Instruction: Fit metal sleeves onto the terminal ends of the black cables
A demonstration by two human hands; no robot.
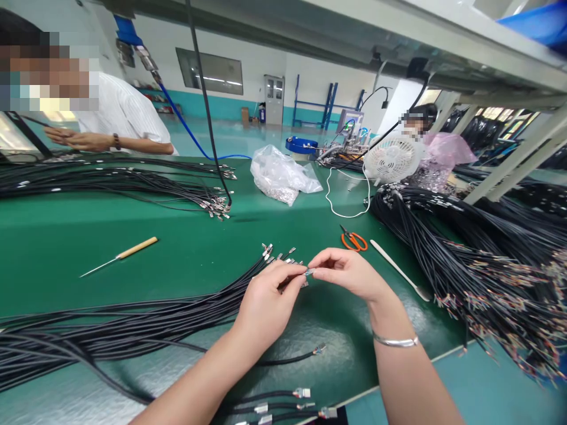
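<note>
Over the green tabletop, my left hand [268, 298] and my right hand [354, 274] meet at a small cable connector [309, 272]. Thumb and fingertips of each hand pinch it from opposite sides, covering most of it. A bundle of black cables [177, 316] runs in from the left, under my left hand, with metal-ended tips just beyond my fingers. Nearer me lies a single cable end [319, 349] with coloured wires showing. Several more cables with pale connectors [303, 392] lie at the front edge.
An awl [138, 247] lies left, orange-handled scissors [354, 241] and a slim white tool [398, 270] right. Behind are a plastic bag [283, 171], a white fan [394, 158] and a hanging cord [208, 112]. Heaped cables [425, 236] fill the right. A co-worker [128, 112] is at far left.
</note>
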